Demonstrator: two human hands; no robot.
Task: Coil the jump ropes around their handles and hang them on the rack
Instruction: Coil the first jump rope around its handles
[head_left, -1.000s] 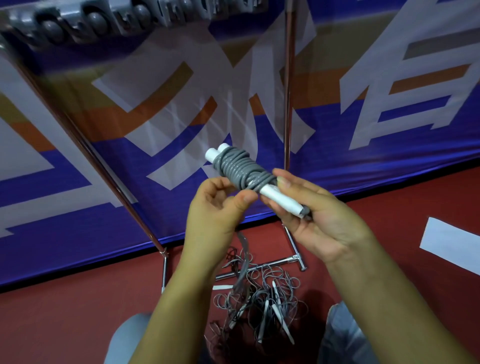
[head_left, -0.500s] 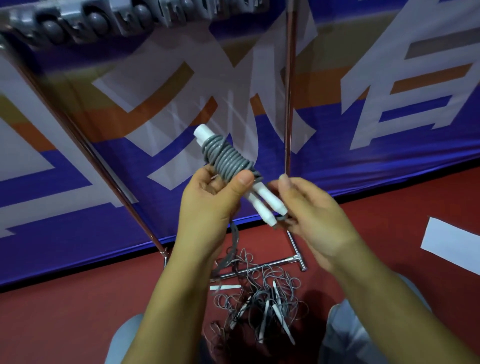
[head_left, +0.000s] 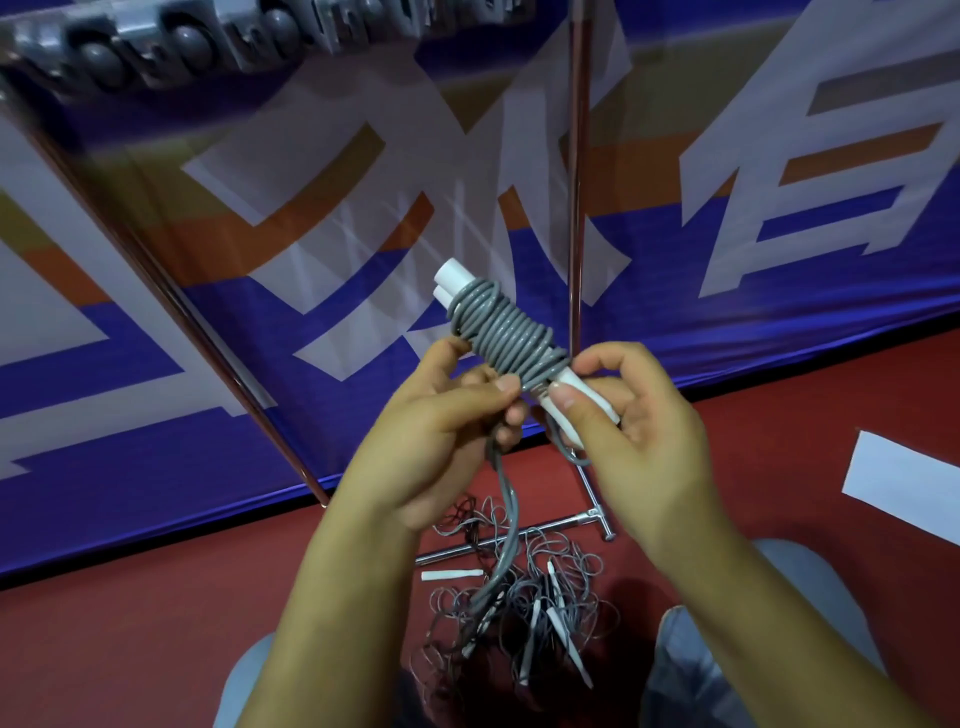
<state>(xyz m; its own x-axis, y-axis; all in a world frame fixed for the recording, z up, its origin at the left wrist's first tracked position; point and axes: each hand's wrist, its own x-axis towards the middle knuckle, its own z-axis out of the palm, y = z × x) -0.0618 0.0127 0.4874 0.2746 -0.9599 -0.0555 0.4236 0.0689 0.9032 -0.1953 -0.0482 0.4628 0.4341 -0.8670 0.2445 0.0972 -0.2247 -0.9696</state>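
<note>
Grey cord (head_left: 506, 332) wraps two white handles (head_left: 453, 280), set against a banner (head_left: 156, 426) of deep blue crossed by broad white strokes, with orange and olive-brown bands. Below, a dark red floor (head_left: 156, 623) carries a tangle of grey jump ropes (head_left: 519, 613) flecked with white handles, and a white strip (head_left: 904, 483) lies at its right. The rack (head_left: 577, 156) shows reddish, shiny metal poles, with grey bundles (head_left: 182, 47) hanging along its top.
</note>
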